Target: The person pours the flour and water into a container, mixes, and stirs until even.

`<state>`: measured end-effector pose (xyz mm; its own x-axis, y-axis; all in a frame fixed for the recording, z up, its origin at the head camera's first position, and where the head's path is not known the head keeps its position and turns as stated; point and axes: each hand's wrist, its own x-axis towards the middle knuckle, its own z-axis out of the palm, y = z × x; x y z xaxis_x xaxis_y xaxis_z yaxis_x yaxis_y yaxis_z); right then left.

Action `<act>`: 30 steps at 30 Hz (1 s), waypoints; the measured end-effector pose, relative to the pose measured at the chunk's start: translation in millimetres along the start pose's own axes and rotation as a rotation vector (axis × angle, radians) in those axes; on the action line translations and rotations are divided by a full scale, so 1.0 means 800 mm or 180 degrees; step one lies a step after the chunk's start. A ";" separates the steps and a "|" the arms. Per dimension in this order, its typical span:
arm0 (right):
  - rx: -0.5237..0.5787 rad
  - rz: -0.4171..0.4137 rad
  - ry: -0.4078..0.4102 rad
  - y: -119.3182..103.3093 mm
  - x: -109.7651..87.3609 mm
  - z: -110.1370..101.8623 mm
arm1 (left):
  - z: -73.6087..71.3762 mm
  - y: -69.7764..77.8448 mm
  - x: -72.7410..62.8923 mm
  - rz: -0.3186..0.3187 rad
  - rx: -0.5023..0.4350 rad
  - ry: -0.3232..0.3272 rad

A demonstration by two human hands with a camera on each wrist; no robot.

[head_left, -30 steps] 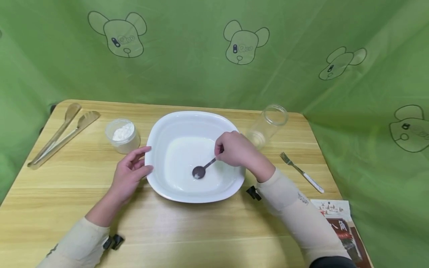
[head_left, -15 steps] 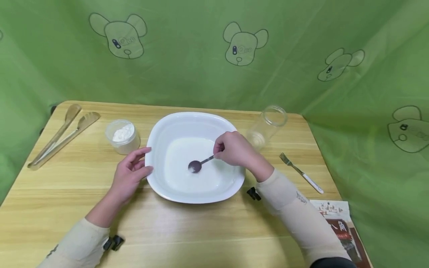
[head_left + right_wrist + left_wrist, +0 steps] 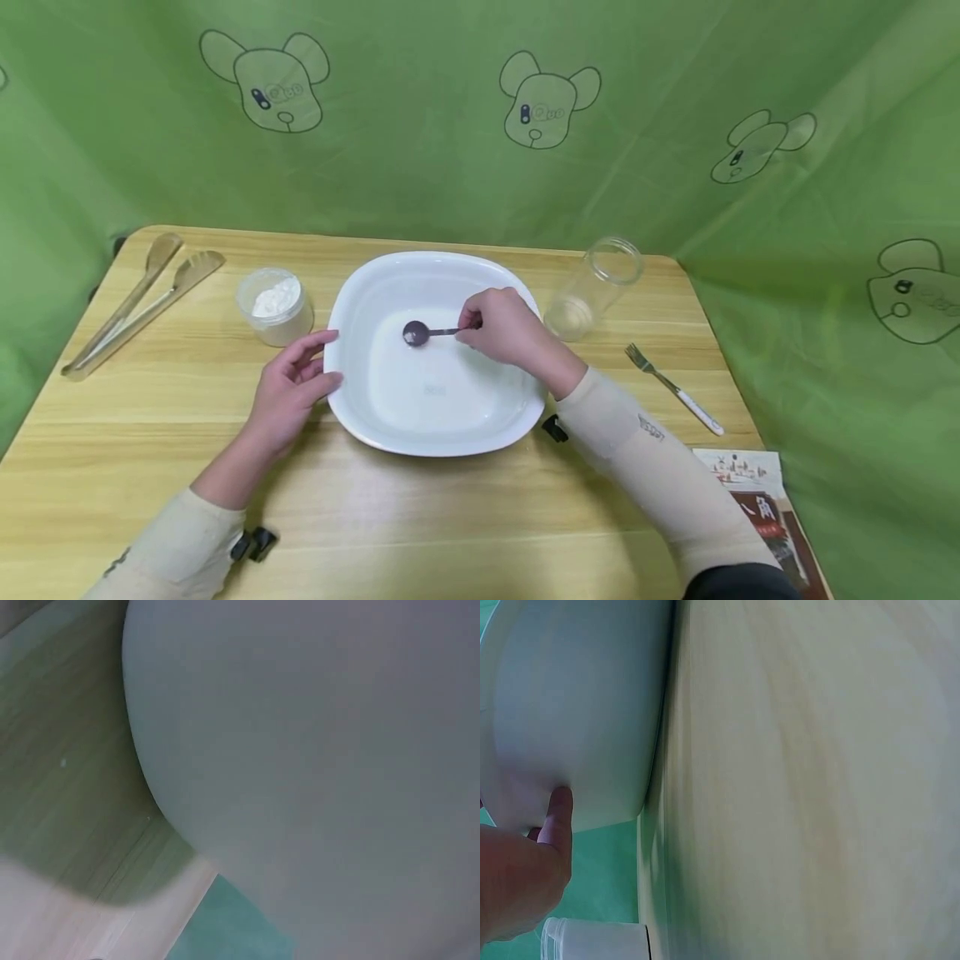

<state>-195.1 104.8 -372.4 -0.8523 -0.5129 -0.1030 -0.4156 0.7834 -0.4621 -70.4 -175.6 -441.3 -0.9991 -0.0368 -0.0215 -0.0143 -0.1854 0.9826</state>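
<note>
A white basin with rounded corners stands mid-table. My left hand rests against its left side, thumb and index fingertips apart at the rim; a straight finger touches the outer wall in the left wrist view. Over the inside of the basin, my right hand pinches the handle of a dark metal spoon, its bowl pointing left with a white spot in it. The basin floor looks glossy; whether liquid covers it I cannot tell. Only the basin's outer wall fills most of the right wrist view, with the right hand hidden.
A clear tub of white powder stands left of the basin, with metal tongs beyond it. At right are a tall glass jar, a fork and a printed packet. A green curtain hangs behind the table.
My right hand has carried the spoon's bowl leftward and away from me inside the basin, swinging the handle nearly level across the view. The left hand and basin stay put.
</note>
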 end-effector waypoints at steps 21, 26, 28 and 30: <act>0.0018 -0.0071 -0.0280 0.000 -0.005 -0.012 | -0.001 -0.002 0.000 0.0019 0.0007 0.0004; -0.0108 -0.0183 -0.0266 0.002 -0.014 -0.017 | -0.001 0.000 0.000 -0.0002 0.0001 0.0016; -0.0127 -0.0200 -0.0317 0.003 -0.018 -0.019 | -0.001 0.000 0.000 -0.0007 -0.0005 0.0012; -0.0201 -0.0116 -0.0212 0.004 -0.023 -0.022 | -0.001 -0.001 0.000 -0.0005 0.0004 0.0004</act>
<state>-186.4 122.7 -356.3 -0.8140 -0.5621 -0.1465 -0.4670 0.7833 -0.4104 -70.7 -176.6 -442.0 -0.9990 -0.0378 -0.0232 -0.0158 -0.1843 0.9827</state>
